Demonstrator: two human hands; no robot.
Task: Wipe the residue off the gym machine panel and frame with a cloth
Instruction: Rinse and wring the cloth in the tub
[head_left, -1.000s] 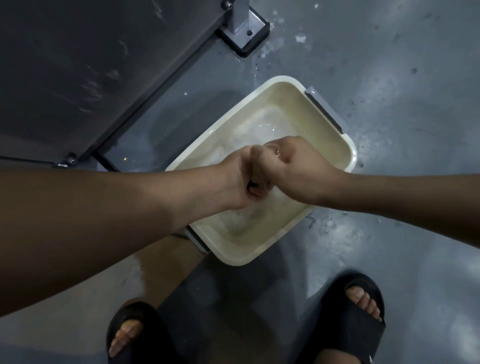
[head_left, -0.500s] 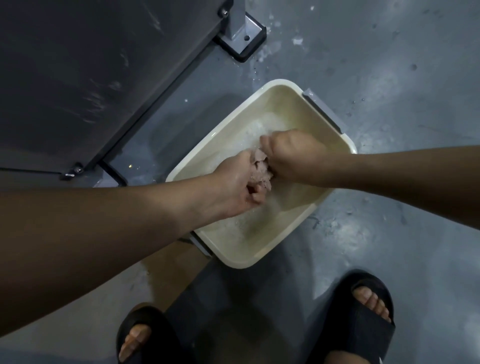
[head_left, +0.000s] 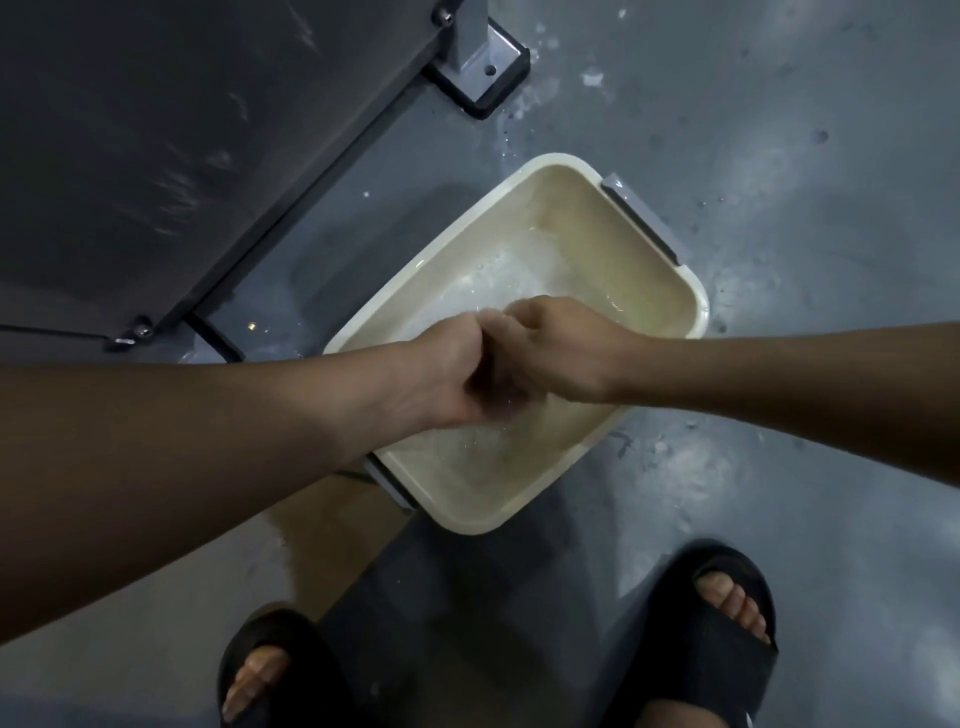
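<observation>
My left hand (head_left: 452, 379) and my right hand (head_left: 561, 348) are pressed together over a cream plastic basin (head_left: 670, 270) of soapy water on the floor. Both fists are closed around a small cloth (head_left: 496, 364), which is almost wholly hidden between the blurred fingers. The gym machine's dark panel (head_left: 182, 145) fills the upper left, streaked with pale residue. Its grey frame foot (head_left: 480, 67) is bolted to the floor above the basin.
The grey floor (head_left: 779, 156) around the basin is wet and spotted. My two feet in black sandals, left (head_left: 270, 670) and right (head_left: 722, 613), stand just below the basin. A black frame bar (head_left: 213, 332) runs along the panel's lower edge.
The cloth showed between my hands half a second ago; now my fists have closed over it again and shifted slightly, with the right hand rotated and water stirred in the basin.
</observation>
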